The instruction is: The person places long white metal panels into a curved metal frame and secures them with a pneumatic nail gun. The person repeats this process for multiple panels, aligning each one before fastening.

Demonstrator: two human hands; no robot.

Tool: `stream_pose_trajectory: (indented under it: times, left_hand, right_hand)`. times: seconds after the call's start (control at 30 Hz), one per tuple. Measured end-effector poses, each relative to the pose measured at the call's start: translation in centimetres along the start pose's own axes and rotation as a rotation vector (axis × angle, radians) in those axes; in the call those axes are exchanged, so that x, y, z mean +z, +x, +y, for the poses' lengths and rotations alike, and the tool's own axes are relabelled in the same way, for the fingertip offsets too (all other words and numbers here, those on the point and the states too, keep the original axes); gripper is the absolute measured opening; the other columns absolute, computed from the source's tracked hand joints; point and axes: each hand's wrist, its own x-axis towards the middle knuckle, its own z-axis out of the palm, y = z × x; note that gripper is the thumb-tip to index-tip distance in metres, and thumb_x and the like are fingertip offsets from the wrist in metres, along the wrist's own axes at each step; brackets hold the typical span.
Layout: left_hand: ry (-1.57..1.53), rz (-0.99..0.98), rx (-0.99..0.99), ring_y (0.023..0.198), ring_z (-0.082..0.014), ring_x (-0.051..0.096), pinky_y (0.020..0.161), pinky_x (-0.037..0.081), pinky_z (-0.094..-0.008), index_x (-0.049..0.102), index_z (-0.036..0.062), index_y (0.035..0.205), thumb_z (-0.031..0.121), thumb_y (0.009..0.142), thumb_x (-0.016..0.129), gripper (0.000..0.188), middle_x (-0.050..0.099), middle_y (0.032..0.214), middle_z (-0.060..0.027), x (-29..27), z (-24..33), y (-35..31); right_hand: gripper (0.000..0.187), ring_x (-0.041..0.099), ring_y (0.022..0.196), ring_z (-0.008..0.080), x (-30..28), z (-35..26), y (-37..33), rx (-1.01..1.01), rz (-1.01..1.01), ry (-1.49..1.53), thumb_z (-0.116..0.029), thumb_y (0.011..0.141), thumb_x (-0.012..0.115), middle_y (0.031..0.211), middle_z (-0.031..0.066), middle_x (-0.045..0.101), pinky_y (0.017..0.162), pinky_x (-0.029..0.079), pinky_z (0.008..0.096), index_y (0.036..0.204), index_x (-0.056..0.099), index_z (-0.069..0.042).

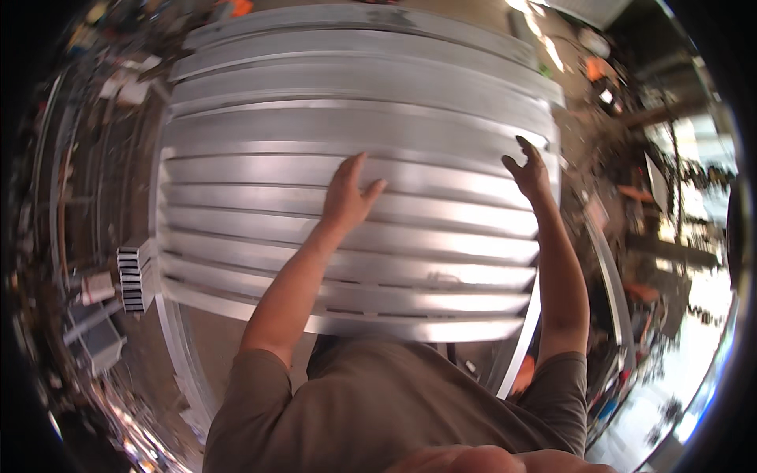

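Observation:
Before me lies a wide panel of silvery metal slats (260, 173), running left to right in parallel rows within a metal frame (159, 197). My left hand (351, 191) is over the middle of the slats, thumb and fingers apart, holding nothing. Farther right, my right hand (531, 165) is near the panel's right edge, its thumb and fingers spread with nothing between them. Whether either hand touches the metal I cannot tell. At the far side, several slats reach out unevenly past the frame.
A small stack of metal profiles (131, 280) sticks out at the panel's left side. A grey box (98, 347) stands lower left. Long bars (71, 173) line the left. On the right, a curved-looking metal bar (611, 284) and an orange object (597, 69) lie among clutter.

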Motion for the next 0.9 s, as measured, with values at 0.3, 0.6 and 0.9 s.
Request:
stream_pose_trajectory:
  times: [0.3,0.6,0.9]
  left_hand:
    - [0.58,-0.265,-0.033,0.154,-0.0323,0.03,0.128,0.025,-0.0497,0.036,0.0115,0.159,0.034,0.079,0.087,0.097,0.04,0.161,-0.0143,-3.1,-6.4,8.9]
    - [0.745,-0.463,0.09,0.143,-0.0282,0.045,0.128,0.022,-0.055,0.045,0.0144,0.149,0.027,0.07,0.087,0.09,0.051,0.147,-0.0073,-6.8,-6.5,11.7]
    - [0.674,-0.137,0.435,0.128,-0.0309,0.053,0.117,0.029,-0.0531,0.049,0.0181,0.136,0.029,0.067,0.089,0.081,0.048,0.134,-0.0089,-7.8,2.5,0.0]
  right_hand:
    - [0.102,0.041,0.147,0.0376,6.9,-6.5,5.9,-0.593,-0.365,-0.222,-0.032,0.07,0.091,0.158,0.0193,0.046,0.122,0.035,0.0504,0.157,0.042,-0.009]
    - [0.091,0.047,0.133,0.0395,4.0,-8.3,1.7,-0.553,-0.227,-0.165,-0.013,0.07,0.083,0.143,0.0163,0.053,0.113,0.04,0.0532,0.153,0.046,-0.009]
    - [0.104,0.053,0.127,0.0387,-5.4,-6.5,-15.4,-0.431,-0.062,-0.388,-0.017,0.068,0.088,0.137,0.0162,0.055,0.112,0.04,0.0547,0.159,0.038,-0.013]
